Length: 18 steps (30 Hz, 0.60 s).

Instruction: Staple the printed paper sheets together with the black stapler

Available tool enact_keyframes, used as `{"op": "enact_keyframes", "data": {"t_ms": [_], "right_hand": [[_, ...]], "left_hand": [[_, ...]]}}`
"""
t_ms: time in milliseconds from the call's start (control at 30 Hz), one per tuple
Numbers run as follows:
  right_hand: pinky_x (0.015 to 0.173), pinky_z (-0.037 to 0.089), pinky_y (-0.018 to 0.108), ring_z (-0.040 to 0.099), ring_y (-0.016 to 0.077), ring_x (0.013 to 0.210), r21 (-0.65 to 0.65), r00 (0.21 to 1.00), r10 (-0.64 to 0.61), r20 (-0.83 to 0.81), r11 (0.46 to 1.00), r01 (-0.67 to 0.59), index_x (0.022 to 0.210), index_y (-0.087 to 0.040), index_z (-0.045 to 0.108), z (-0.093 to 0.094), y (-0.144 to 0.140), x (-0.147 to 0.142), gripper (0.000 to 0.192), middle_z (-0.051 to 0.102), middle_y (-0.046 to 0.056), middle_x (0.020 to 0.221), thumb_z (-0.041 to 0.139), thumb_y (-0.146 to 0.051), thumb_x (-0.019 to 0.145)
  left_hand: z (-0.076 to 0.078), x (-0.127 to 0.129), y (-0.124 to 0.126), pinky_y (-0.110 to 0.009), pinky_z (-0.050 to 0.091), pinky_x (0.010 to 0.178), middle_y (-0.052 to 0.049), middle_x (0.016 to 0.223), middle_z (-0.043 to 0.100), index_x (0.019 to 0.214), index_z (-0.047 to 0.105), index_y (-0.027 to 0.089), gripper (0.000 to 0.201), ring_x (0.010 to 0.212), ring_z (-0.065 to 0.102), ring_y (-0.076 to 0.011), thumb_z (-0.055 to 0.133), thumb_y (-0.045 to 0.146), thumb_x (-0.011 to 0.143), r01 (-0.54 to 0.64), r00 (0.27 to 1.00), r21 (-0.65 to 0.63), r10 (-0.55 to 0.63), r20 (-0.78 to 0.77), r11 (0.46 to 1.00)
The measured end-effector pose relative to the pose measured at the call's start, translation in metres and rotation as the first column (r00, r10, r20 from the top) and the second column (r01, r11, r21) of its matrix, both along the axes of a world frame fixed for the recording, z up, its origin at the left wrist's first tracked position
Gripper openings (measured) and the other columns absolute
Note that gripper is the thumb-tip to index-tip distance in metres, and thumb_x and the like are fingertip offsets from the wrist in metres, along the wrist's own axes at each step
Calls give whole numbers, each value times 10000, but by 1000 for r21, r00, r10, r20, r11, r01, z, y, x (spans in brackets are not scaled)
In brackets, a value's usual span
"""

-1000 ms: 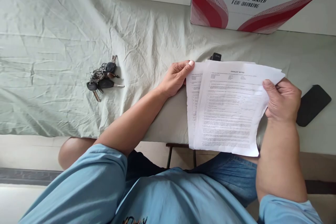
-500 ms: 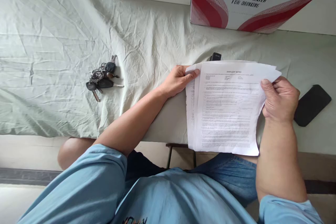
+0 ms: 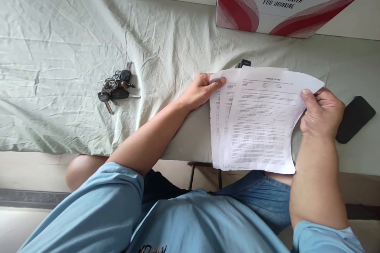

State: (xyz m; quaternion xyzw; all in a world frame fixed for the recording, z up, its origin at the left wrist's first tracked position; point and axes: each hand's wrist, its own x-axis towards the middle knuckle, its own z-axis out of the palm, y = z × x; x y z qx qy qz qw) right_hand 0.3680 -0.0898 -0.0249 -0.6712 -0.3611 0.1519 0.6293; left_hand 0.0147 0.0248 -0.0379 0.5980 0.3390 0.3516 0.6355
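Several printed paper sheets [image 3: 218, 126] overlap at the table's front edge, their lower ends hanging past it. My left hand [image 3: 204, 91] pinches the upper left corner of the stack, thumb on top. With thumb and fingers, my right hand [image 3: 322, 110] grips the upper right edge of the top sheet [image 3: 263, 122], headed "Overleaf Notes". This sheet lies shifted to the right and slightly tilted over the others, its right edge curled. The left margins of the sheets beneath show in a fan. My right-hand fingertips are partly hidden behind the paper.
A bunch of keys [image 3: 118, 89] lies on the wrinkled pale green cloth [image 3: 172, 47] at left. A black phone-like slab [image 3: 356, 119] is beside my right hand. Behind the papers sits a small black object [image 3: 244, 63], partly covered. A Wahaha water carton [image 3: 285, 8] stands at the back.
My right hand has moved a little to the right, drawing the top sheet with it and turning it slightly. More of the sheets beneath now shows at left. My left hand stays put.
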Motion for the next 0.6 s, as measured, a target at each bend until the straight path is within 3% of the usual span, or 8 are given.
{"op": "enact_keyframes", "data": {"t_ms": [100,267,400,600], "right_hand": [[927,621,428,639,166,743,14,1000,-5,-31,1000,5,820,-239,866,-3,1,1,220,757,-44,778,975,-366,677],[975,643,464,718,201,837,1,994,34,-108,999,-34,924,-222,848,-6,2,-5,422,813,-4,893,1043,-445,624],[932,660,482,719,214,832,-54,986,67,-151,996,-76,879,-223,767,-3,3,-11,530,798,14,891,1080,-509,561],[848,634,443,661,181,746,-89,993,31,-117,995,-41,808,-230,711,0,4,-16,512,735,-27,779,1065,-467,523]], "left_hand": [[1,-1,1,-364,643,658,-73,813,812,806,722,202,748,748,820,-241,756,935,952,66,997,-43,-67,-27,997],[5,-1,1,-325,617,634,-61,823,822,803,717,200,751,730,800,-213,758,936,949,54,998,-32,-55,-32,998],[6,-1,0,-322,602,624,-61,800,806,807,708,203,755,722,785,-212,754,944,943,54,998,-22,-54,-23,998],[8,1,-1,-324,593,631,-63,764,762,808,697,205,791,734,768,-214,667,978,977,41,999,-28,-42,-33,999]]}}
